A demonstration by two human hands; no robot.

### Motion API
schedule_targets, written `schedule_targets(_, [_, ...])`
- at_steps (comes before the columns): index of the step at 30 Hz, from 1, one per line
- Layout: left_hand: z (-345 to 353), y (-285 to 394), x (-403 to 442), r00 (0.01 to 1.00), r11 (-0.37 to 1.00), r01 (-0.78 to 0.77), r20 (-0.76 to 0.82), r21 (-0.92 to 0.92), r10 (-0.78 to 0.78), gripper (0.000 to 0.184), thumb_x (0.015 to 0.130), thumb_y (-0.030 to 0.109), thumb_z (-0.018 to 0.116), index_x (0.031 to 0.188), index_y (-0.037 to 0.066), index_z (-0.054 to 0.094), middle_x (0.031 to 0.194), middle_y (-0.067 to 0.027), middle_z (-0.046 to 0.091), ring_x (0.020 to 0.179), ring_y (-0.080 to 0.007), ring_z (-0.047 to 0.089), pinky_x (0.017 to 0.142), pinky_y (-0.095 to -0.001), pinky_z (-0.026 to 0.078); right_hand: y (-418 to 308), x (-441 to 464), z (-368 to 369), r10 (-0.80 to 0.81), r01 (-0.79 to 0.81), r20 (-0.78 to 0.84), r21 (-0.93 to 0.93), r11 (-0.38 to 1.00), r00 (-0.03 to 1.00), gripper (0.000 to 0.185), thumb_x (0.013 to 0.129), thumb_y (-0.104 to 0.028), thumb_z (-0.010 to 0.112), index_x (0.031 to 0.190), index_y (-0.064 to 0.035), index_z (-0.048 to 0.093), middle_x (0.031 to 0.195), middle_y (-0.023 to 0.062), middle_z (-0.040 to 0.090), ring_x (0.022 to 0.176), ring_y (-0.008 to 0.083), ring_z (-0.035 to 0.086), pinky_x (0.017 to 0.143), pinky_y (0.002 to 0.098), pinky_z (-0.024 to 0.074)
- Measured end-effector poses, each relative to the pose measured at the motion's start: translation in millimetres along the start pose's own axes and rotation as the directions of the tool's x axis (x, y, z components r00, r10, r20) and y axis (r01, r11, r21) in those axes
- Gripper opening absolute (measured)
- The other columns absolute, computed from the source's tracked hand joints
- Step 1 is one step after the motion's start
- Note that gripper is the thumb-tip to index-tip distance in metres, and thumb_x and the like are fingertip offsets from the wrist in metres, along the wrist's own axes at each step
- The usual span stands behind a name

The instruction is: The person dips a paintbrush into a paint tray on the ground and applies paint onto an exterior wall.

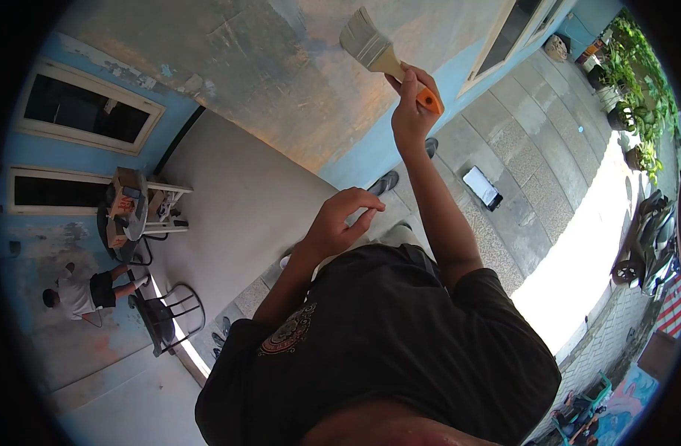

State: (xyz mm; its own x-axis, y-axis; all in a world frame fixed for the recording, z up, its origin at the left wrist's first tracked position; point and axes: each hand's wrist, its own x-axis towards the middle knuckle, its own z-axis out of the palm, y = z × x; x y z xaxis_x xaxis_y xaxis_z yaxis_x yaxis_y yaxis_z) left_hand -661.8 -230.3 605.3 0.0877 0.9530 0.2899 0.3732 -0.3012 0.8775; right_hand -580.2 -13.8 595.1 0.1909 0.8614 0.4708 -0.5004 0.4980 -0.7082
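My right hand (414, 111) is wrapped round the handle of a wide paintbrush (374, 46). The handle ends in orange, and its pale bristles point up at a patchy grey, tan and blue wall (281, 74). Whether the bristles touch the wall, I cannot tell. My left hand (344, 221) hovers in front of my waist, with nothing visible in it. Its fingers are loosely bent, and a gap shows between thumb and forefinger.
On the paved floor lies a white-and-black rectangular object (482, 187). At left are a table (166, 208) with boxes, a black chair (162, 320) and another person (84, 291) by a wall. Plants (641, 97) and a motorbike (645, 238) stand at right.
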Motion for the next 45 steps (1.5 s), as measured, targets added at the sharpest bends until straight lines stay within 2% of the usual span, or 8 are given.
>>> schedule_targets(4, [-9.1, -11.5, 14.8, 0.995, 1.0, -0.015, 0.096, -0.016, 0.016, 0.015, 0.095, 0.002, 0.062, 0.107, 0.002, 0.07, 0.103, -0.0122, 0.073, 0.096, -0.0244, 0.071, 0.087, -0.0344, 0.055, 62.2, -74.0, -56.0, -0.023, 0.042, 0.072, -0.271, 0.962, 0.997, 0.021, 0.106, -0.008, 0.058, 0.113, 0.0082, 0.068, 0.11, 0.0154, 0.07, 0.099, 0.0191, 0.071, 0.089, 0.0359, 0.0652])
schedule_targets(6, [-15.8, -17.1, 20.5, 0.989, 0.999, -0.035, 0.144, -0.034, 0.04, 0.015, 0.095, 0.002, 0.062, 0.107, 0.003, 0.07, 0.103, -0.0123, 0.073, 0.096, -0.0241, 0.071, 0.087, -0.0342, 0.055, 91.8, -109.7, -80.4, 0.222, -0.257, -0.14, -0.337, 0.906, 0.965, 0.018, 0.103, -0.009, 0.064, 0.107, 0.0064, 0.072, 0.093, 0.0108, 0.073, 0.086, 0.0127, 0.071, 0.076, 0.0258, 0.0579])
schedule_targets(11, [-40.1, -38.1, 41.4, 0.943, 0.992, -0.075, 0.317, -0.103, 0.105, 0.015, 0.094, 0.002, 0.062, 0.106, 0.003, 0.07, 0.102, -0.0119, 0.073, 0.095, -0.0243, 0.071, 0.087, -0.0348, 0.055, 49.6, -87.7, -48.3, 0.366, -0.437, -0.289, -0.241, 0.866, 0.885, 0.022, 0.103, -0.012, 0.066, 0.109, 0.0075, 0.073, 0.092, 0.0114, 0.074, 0.086, 0.0129, 0.071, 0.078, 0.0258, 0.0587])
schedule_targets(19, [-84.2, -64.2, 53.9, 0.816, 0.974, -0.145, 0.536, -0.177, 0.218, 0.015, 0.093, 0.0, 0.062, 0.105, 0.004, 0.071, 0.101, -0.0115, 0.073, 0.095, -0.0245, 0.071, 0.088, -0.0351, 0.054, -50.2, -28.8, 28.0, -0.184, 0.175, -0.033, -0.184, 0.967, 0.982, 0.016, 0.103, -0.007, 0.065, 0.11, 0.0047, 0.072, 0.109, 0.0176, 0.075, 0.098, 0.0187, 0.073, 0.086, 0.0302, 0.0609])
schedule_targets(21, [-90.3, -70.4, 54.6, 0.789, 0.972, -0.13, 0.573, -0.195, 0.221, 0.016, 0.093, 0.0, 0.062, 0.105, 0.004, 0.071, 0.101, -0.0114, 0.073, 0.094, -0.0244, 0.07, 0.088, -0.0351, 0.054, -34.1, -33.7, 21.5, -0.279, 0.269, -0.051, -0.14, 0.953, 0.959, 0.018, 0.106, -0.005, 0.057, 0.114, 0.0076, 0.066, 0.128, 0.0247, 0.066, 0.118, 0.0305, 0.067, 0.1, 0.0477, 0.0605])
schedule_targets(33, [-106.7, -79.0, 66.5, 0.716, 0.963, -0.165, 0.645, -0.213, 0.265, 0.015, 0.093, 0.001, 0.062, 0.105, 0.004, 0.071, 0.102, -0.0104, 0.073, 0.096, -0.0247, 0.071, 0.087, -0.0354, 0.054, 108.1, -143.9, -73.7, 0.293, -0.439, -0.399, -0.349, 0.828, 0.869, 0.022, 0.104, -0.013, 0.064, 0.111, 0.0064, 0.071, 0.101, 0.0126, 0.073, 0.097, 0.0166, 0.072, 0.088, 0.0321, 0.063])
schedule_targets(40, [-102.4, -76.7, 67.5, 0.684, 0.952, -0.18, 0.664, -0.249, 0.303, 0.017, 0.093, -0.001, 0.062, 0.106, 0.004, 0.07, 0.103, -0.0107, 0.073, 0.097, -0.025, 0.071, 0.088, -0.0364, 0.054, -40.7, -36.9, 27.7, 0.063, -0.109, -0.261, -0.168, 0.98, 0.963, 0.026, 0.105, -0.016, 0.063, 0.111, 0.0084, 0.068, 0.104, 0.0163, 0.072, 0.096, 0.0217, 0.073, 0.088, 0.0376, 0.0655])
schedule_targets(45, [-105.9, -79.0, 70.1, 0.7, 0.952, -0.161, 0.649, -0.26, 0.296, 0.016, 0.093, -0.001, 0.062, 0.106, 0.004, 0.071, 0.102, -0.0111, 0.073, 0.097, -0.0254, 0.07, 0.088, -0.0362, 0.054, -28.9, -13.8, 25.5, 0.09, -0.005, -0.248, 0.326, 0.945, 0.964, 0.024, 0.106, -0.015, 0.059, 0.114, 0.0069, 0.062, 0.112, 0.0176, 0.066, 0.099, 0.032, 0.074, 0.092, 0.0468, 0.0661])
